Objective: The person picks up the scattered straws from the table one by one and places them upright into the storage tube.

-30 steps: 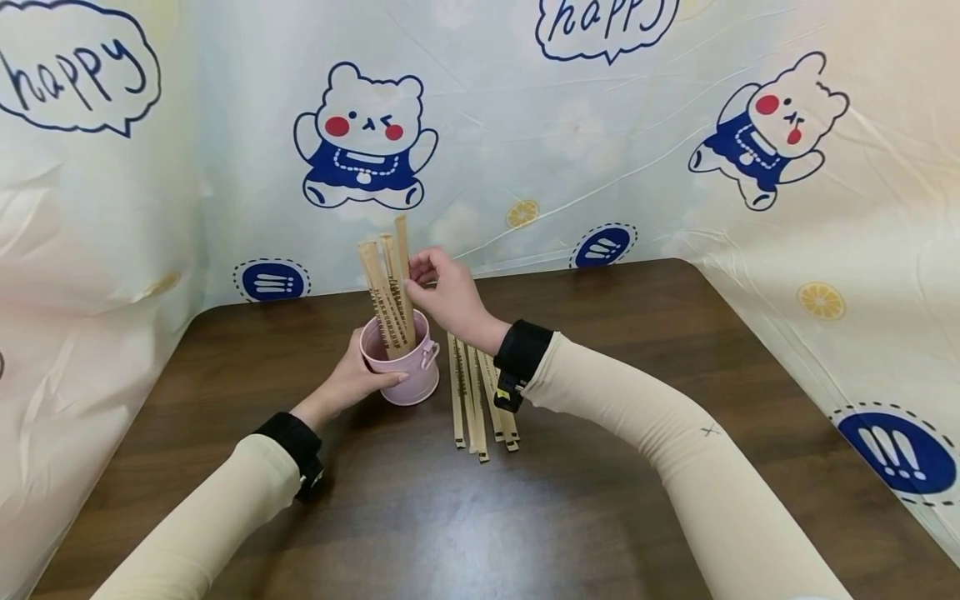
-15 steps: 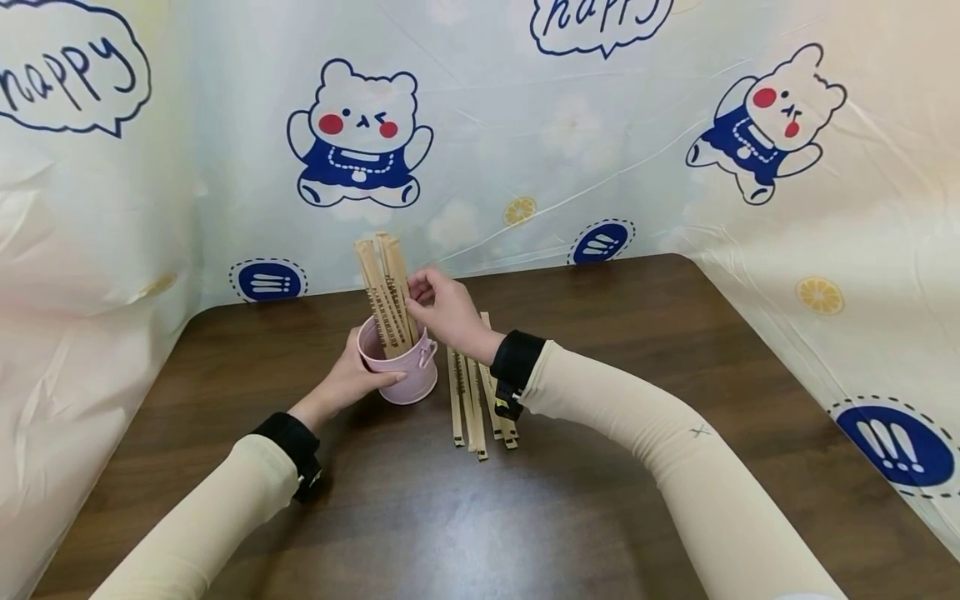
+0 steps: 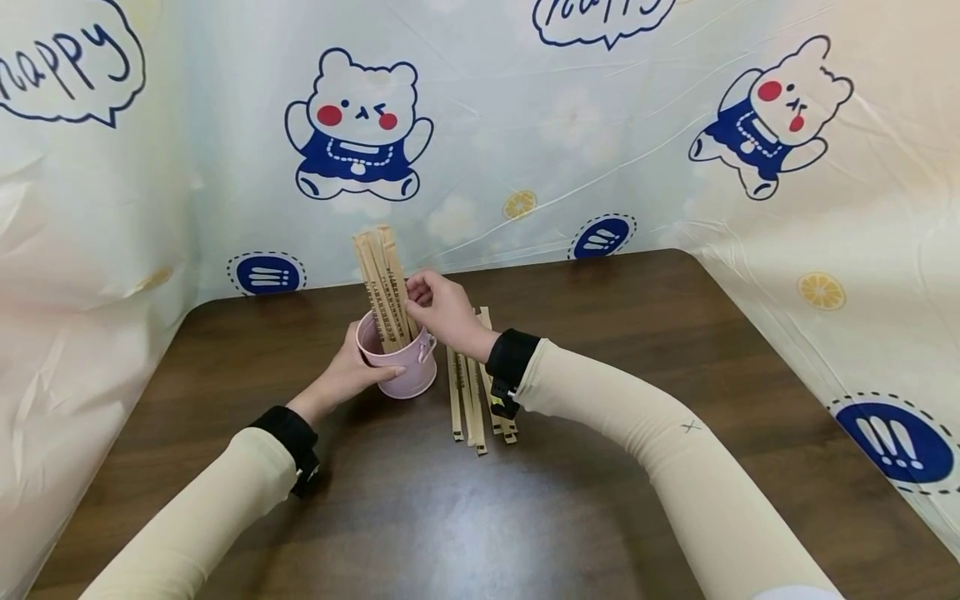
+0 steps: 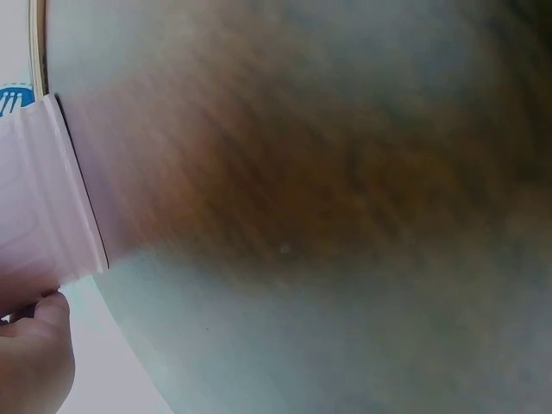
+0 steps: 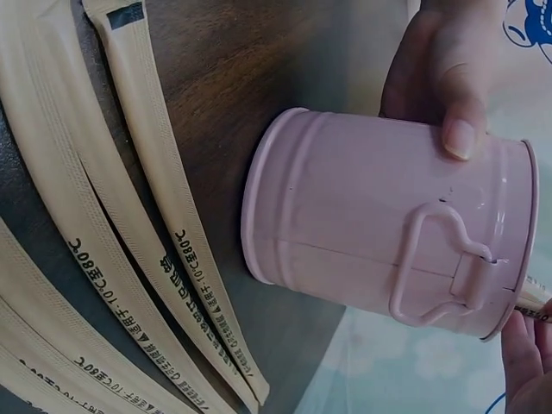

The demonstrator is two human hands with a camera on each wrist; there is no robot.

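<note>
In the head view a small pink metal bucket (image 3: 411, 379) stands upright on the table. My left hand (image 3: 347, 371) grips it from the left, thumb across its front. Several brown paper-wrapped straws (image 3: 381, 287) stand in it, leaning left. My right hand (image 3: 452, 315) is at the bucket's right rim, pinching one paper-wrapped straw whose lower end is inside the bucket. In the right wrist view the right fingertips (image 5: 522, 362) meet that straw (image 5: 533, 300) just past the rim. The left wrist view shows the bucket's side (image 4: 43, 198) and part of a hand (image 4: 34, 362).
More paper-wrapped straws (image 3: 468, 408) lie side by side on the brown wooden table (image 3: 585, 467), right of the bucket and partly under the right wrist. A folded wire handle (image 5: 440, 267) hangs on the bucket's side. A printed cloth (image 3: 480, 125) rises behind the table.
My right hand has lowered the pinched straw into the bucket, so its top now sits level with or below the others. The left hand keeps its grip on the bucket.
</note>
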